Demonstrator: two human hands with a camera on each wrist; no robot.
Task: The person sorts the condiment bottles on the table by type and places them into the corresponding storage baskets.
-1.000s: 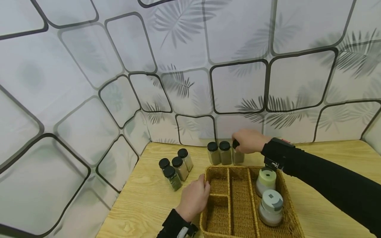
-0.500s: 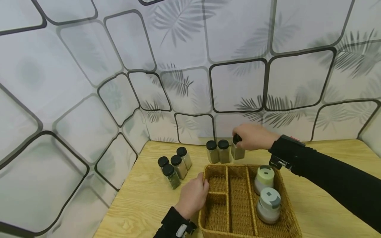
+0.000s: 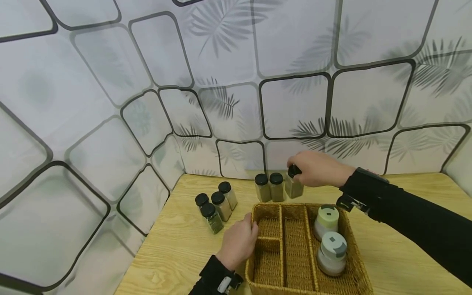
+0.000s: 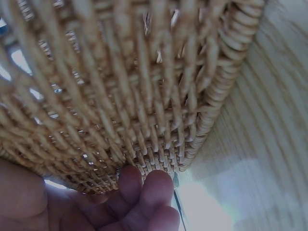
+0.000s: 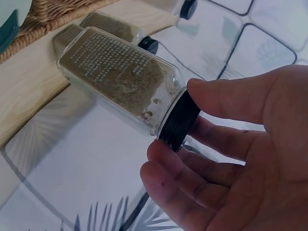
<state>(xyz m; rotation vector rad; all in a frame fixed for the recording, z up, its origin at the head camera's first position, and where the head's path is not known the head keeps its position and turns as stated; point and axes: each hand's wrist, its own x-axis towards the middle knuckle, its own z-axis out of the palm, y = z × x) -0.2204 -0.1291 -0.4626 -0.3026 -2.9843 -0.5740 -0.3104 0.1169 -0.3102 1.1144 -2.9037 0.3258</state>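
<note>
My right hand (image 3: 318,168) pinches the black lid (image 5: 179,118) of a square glass spice jar (image 5: 118,74) between thumb and fingers. Brownish-grey powder fills most of this jar, and small print covers one side. In the head view the jar leans slightly, just right of two similar upright jars, a left one (image 3: 263,189) and a middle one (image 3: 277,188). My left hand (image 3: 237,241) grips the left rim of a divided wicker basket (image 3: 248,272), thumb at the top edge. The left wrist view has its curled fingers (image 4: 156,190) against the woven wall.
Two lidded containers, one green-topped (image 3: 327,221) and one pale blue-topped (image 3: 332,254), stand in the basket's right compartment. Several more spice jars (image 3: 213,219) cluster on the wooden table (image 3: 166,246) left of the basket. A patterned curtain (image 3: 295,110) borders the table's back and left.
My right hand has lifted the spice jar a little and tilted it, drawing it slightly away from the two jars beside it. My left hand has kept its grip on the basket.
</note>
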